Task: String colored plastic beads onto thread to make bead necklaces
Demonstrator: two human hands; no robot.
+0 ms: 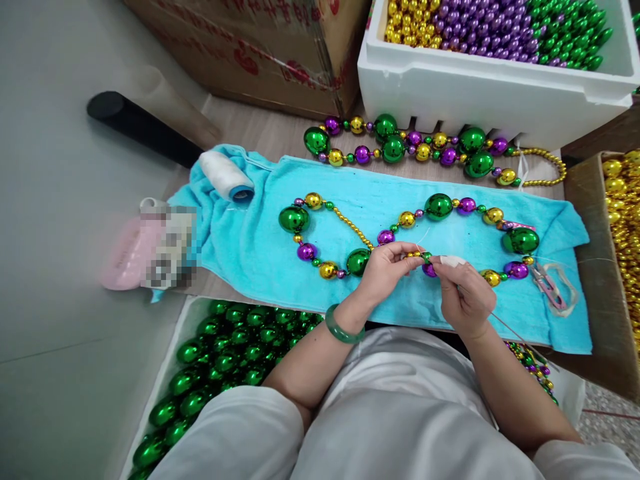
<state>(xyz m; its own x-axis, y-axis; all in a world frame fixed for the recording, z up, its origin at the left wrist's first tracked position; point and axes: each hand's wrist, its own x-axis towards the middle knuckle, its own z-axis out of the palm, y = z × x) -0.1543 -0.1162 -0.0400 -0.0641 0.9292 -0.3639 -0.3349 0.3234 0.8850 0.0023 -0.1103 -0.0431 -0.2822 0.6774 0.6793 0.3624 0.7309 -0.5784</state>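
Note:
A bead necklace (pixel 439 207) of green, purple and gold beads lies looped on a blue towel (pixel 260 253). My left hand (pixel 383 270) pinches the small gold beads of its strand. My right hand (pixel 467 293) closes on the same strand beside a small green bead, fingertips almost meeting the left ones. White tape wraps a right-hand finger. A thin white thread end rises between the hands. Small pink-handled snips (pixel 547 287) lie on the towel to the right, by a pale band (pixel 569 303).
Another necklace (pixel 393 149) lies behind the towel, before a white foam box (pixel 480 90) of gold, purple and green beads. A thread spool (pixel 223 173) rests at left. Large green beads (pixel 225 360) fill a front-left box; gold beads (pixel 620 227) fill a carton at right.

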